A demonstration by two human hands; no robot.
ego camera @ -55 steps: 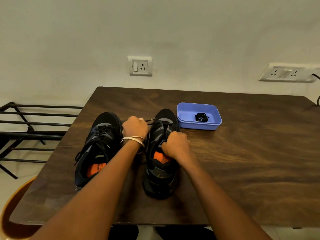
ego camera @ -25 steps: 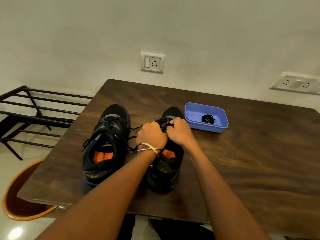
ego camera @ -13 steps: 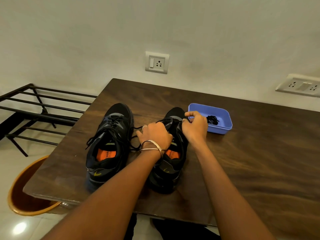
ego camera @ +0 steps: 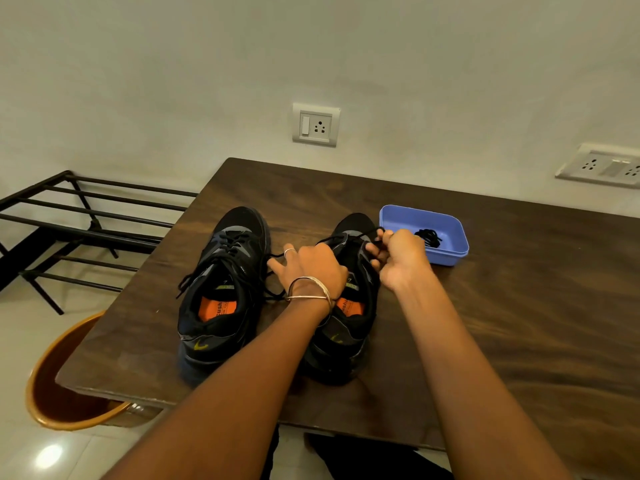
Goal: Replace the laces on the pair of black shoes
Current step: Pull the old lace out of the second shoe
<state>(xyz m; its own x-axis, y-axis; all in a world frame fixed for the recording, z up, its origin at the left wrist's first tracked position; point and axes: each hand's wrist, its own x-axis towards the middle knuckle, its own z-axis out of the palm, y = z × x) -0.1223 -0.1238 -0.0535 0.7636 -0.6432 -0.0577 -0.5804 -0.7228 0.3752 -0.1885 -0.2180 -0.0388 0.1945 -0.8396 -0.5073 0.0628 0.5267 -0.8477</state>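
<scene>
Two black shoes with orange insoles stand side by side on the wooden table [ego camera: 519, 323]. The left shoe [ego camera: 225, 285] is laced, its lace ends hanging loose. My left hand [ego camera: 311, 271], with a bangle on the wrist, rests on the tongue of the right shoe [ego camera: 346, 327] and holds it down. My right hand [ego camera: 398, 258] pinches a black lace [ego camera: 349, 237] that runs out of the right shoe's front eyelets, drawn to the right. A bundle of black laces [ego camera: 428, 237] lies in the blue tray [ego camera: 446, 258] just behind my right hand.
A black metal rack [ego camera: 86, 230] stands left of the table. An orange bucket [ego camera: 62, 393] sits on the floor under the table's front-left corner. Two wall sockets [ego camera: 316, 125] are on the wall behind.
My right hand has left the shoe's tongue for its right side and draws the lace out toward the tray. My left hand shifted from the lace onto the shoe. The view tilted.
</scene>
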